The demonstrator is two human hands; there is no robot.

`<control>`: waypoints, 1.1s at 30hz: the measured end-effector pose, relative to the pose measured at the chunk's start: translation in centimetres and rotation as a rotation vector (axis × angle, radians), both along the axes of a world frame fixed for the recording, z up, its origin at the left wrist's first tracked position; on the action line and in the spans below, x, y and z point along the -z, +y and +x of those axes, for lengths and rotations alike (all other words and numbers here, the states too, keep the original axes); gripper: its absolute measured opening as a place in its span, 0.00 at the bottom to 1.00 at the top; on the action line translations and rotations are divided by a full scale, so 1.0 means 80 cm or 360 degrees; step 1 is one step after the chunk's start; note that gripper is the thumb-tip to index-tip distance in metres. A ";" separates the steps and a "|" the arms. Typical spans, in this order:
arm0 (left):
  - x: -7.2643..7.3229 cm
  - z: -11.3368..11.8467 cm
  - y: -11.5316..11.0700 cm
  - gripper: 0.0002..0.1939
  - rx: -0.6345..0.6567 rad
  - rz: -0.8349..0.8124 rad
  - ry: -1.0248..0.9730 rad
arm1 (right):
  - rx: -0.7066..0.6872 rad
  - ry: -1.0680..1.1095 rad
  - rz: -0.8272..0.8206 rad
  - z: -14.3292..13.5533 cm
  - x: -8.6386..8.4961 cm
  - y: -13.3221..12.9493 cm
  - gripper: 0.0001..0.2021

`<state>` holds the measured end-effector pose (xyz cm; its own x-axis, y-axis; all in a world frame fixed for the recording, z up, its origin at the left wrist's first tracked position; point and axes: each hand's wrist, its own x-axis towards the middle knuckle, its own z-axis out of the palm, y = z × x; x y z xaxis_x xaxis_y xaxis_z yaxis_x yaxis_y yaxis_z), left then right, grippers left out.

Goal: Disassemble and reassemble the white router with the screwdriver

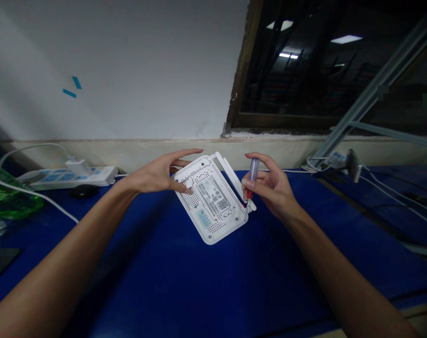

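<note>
Two bare hands, one white router (213, 199), one screwdriver (252, 176). Left hand (160, 173) is part open, thumb on the router's underside, fingers spread round its far left edge: has hold of it. Right hand (273, 188) is closed, fingers pinching the screwdriver handle; shaft points down, tip at the router's right corner.

Router is over the middle of the blue table (164, 281), underside facing the camera, tilted. Can't tell if its lower edge touches down.

Materials: router is matte plastic, flat rounded rectangle, perforated with small vent holes, round recesses near corners. One printed label (216, 195) in a raised oblong frame, one pale blue sticker (203, 218) beside it. At least two white stick antennas (230, 173) along the far right side. Screwdriver: translucent purplish handle, red collar, thin metal shaft.

Back left: one white power strip (104, 175), one white plug (78, 166) in it. Two blue tape strips (77, 82) on the wall.
</note>
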<state>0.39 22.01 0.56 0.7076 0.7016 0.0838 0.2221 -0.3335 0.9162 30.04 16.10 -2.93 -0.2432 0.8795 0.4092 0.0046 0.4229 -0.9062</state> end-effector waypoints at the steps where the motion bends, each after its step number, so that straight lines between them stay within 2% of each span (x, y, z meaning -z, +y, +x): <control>1: 0.000 0.000 0.000 0.54 -0.0005 0.0005 0.0001 | 0.0006 0.0006 0.0009 0.000 0.001 0.001 0.33; 8: 0.005 -0.004 0.004 0.55 -0.0019 0.0006 0.0027 | 0.0093 -0.0026 0.0008 0.000 0.008 0.007 0.32; 20: 0.013 -0.008 0.012 0.54 -0.0035 0.0015 0.0017 | 0.0071 -0.0025 -0.0036 -0.009 0.012 0.007 0.30; 33: 0.008 -0.003 0.005 0.53 -0.0003 0.0094 -0.0043 | 0.0139 -0.0008 0.0088 -0.021 0.008 0.001 0.29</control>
<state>0.17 22.40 -0.07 0.7033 0.6961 0.1441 0.1980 -0.3865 0.9008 28.35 16.20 -3.58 -0.1686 0.8735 0.4567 0.0484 0.4701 -0.8813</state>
